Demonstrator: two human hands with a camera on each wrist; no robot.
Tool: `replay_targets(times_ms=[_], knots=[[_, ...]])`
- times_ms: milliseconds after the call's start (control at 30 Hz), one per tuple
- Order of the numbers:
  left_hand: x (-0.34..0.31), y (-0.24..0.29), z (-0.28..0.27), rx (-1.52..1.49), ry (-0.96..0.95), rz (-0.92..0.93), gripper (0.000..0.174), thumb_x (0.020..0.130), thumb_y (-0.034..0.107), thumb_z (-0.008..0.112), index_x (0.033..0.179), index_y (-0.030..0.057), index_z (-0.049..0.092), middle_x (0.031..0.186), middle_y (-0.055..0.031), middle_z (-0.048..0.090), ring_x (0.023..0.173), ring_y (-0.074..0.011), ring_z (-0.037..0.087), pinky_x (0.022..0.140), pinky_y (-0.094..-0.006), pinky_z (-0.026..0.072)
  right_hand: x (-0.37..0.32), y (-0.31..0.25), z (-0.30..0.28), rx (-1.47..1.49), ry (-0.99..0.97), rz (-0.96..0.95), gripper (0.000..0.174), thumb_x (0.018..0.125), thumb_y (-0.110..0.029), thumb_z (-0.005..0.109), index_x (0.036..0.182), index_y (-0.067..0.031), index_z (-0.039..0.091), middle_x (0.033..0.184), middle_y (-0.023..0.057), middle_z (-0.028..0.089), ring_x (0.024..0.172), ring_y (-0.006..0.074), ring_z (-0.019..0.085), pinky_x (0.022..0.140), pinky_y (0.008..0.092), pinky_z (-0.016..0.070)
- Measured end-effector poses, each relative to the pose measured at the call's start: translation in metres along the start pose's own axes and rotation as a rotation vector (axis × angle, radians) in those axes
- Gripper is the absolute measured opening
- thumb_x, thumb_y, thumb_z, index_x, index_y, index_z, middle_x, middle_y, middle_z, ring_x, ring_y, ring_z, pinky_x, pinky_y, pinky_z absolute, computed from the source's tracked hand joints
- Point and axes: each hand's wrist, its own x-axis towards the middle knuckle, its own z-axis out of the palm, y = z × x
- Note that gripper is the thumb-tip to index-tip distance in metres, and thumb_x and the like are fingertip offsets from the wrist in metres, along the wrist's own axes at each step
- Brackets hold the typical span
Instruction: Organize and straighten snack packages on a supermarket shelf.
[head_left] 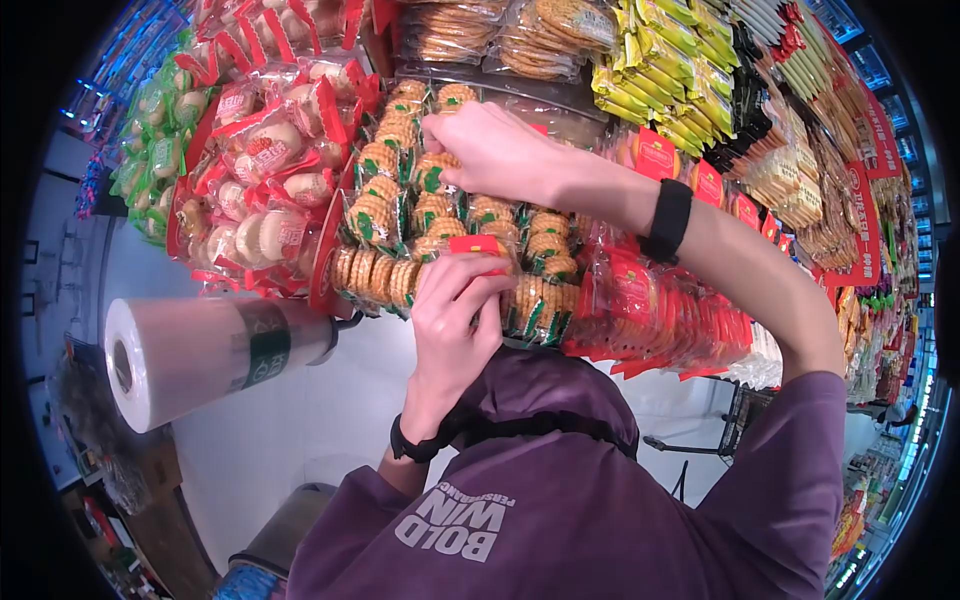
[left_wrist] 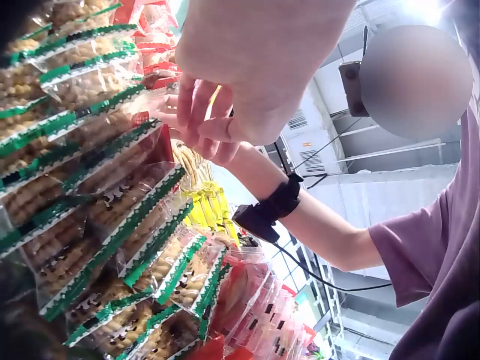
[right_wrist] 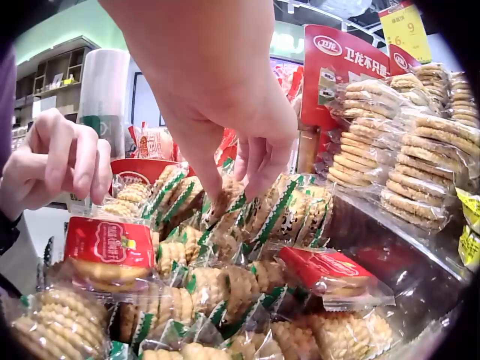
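Green-edged clear packets of round biscuits (head_left: pixel 375 215) (left_wrist: pixel 135 202) stand in rows. My right hand (head_left: pixel 500 155) (right_wrist: pixel 217 97) reaches down into them from above, thumb and fingertips pinching one biscuit packet (right_wrist: pixel 225 201). Nearer my body, my left hand (head_left: pixel 455 310) (right_wrist: pixel 56 161) hangs with loosely bent fingers over a red-labelled packet (right_wrist: pixel 109 251); whether its fingertips touch the wrapper I cannot tell. A second red-labelled packet (right_wrist: pixel 334 274) lies on the biscuits to the right. In the left wrist view, my left hand (left_wrist: pixel 255 67) overlaps the other hand.
Red-edged packets (head_left: pixel 265 150) fill the bin at the left, beside a large plastic-bag roll (head_left: pixel 215 355). Stacked flat biscuits (right_wrist: pixel 427 165) and yellow packets (head_left: pixel 665 75) lie beyond. More red packets (head_left: pixel 650 300) line the right side. A metal divider (right_wrist: pixel 405 247) edges the bin.
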Motion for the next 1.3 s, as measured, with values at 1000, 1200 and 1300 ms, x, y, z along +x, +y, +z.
replay_targets(times_ms=[1000, 1200, 1300], knots=[[0.002, -0.007, -0.025, 0.103, 0.256, -0.255, 0.018, 0.081, -0.012, 0.052, 0.092, -0.0038, 0.064, 0.086, -0.0131, 0.067, 0.078, -0.0228, 0.065, 0.074, -0.032, 0.0515, -0.065, -0.022, 0.001, 0.066, -0.415, -0.154, 0.068, 0.072, -0.036, 0.08, 0.114, 0.007, 0.048, 0.099, 0.0239, 0.062, 0.097, 0.0385, 0.062, 0.083, 0.0442, 0.0509], [0.005, -0.002, -0.016, 0.036, 0.235, -0.29, 0.015, 0.085, -0.008, 0.052, 0.093, -0.0039, 0.064, 0.087, -0.011, 0.066, 0.08, -0.0197, 0.063, 0.077, -0.0309, 0.0498, -0.077, -0.025, 0.004, 0.135, -0.402, -0.099, 0.078, 0.069, -0.028, 0.079, 0.127, 0.0092, 0.042, 0.102, 0.0246, 0.062, 0.098, 0.0395, 0.062, 0.085, 0.0439, 0.0507], [0.011, 0.002, -0.01, 0.033, 0.195, -0.299, 0.013, 0.087, -0.006, 0.053, 0.093, -0.0036, 0.064, 0.088, -0.0099, 0.067, 0.081, -0.0189, 0.063, 0.079, -0.0311, 0.0493, -0.083, -0.027, 0.006, 0.132, -0.421, -0.089, 0.081, 0.066, -0.027, 0.078, 0.127, 0.0119, 0.042, 0.108, 0.0253, 0.061, 0.099, 0.0388, 0.062, 0.086, 0.0427, 0.0509]])
